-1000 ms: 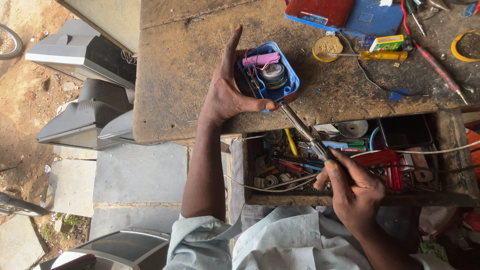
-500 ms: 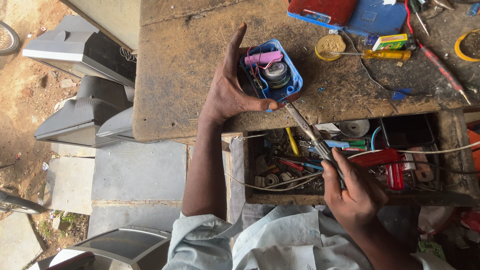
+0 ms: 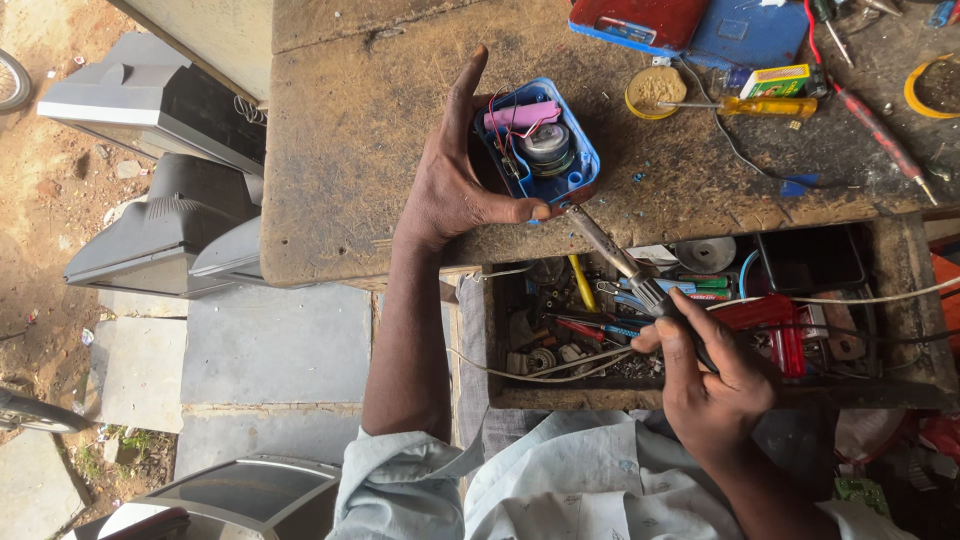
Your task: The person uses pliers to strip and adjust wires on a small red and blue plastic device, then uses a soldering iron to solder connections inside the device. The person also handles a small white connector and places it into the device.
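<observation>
The left hand [image 3: 455, 185] lies on the worn wooden worktop [image 3: 350, 150], fingers spread in a cradle around a small blue open casing [image 3: 540, 145]: the thumb presses along its near edge and the long fingers reach up its far side. Inside the casing sit a pink cylindrical cell [image 3: 520, 113], a round metal part [image 3: 547, 142] and thin red wires. The right hand [image 3: 710, 380] is closed around the dark handle of a soldering iron [image 3: 625, 265], thumb and forefinger pinching it near the metal shaft; the iron slants up to the left, and its tip sits at the near right corner of the casing, just beside the left thumb. Below the iron an open drawer [image 3: 700, 400] holds a jumble of tools, wires and small parts. Further back on the worktop lie a round tin of flux [image 3: 655, 90], a yellow-handled screwdriver [image 3: 760, 105], a red-handled screwdriver [image 3: 880, 130] and a red and blue box [image 3: 690, 25]. On the ground to the left stand grey television housings [image 3: 150, 180].
</observation>
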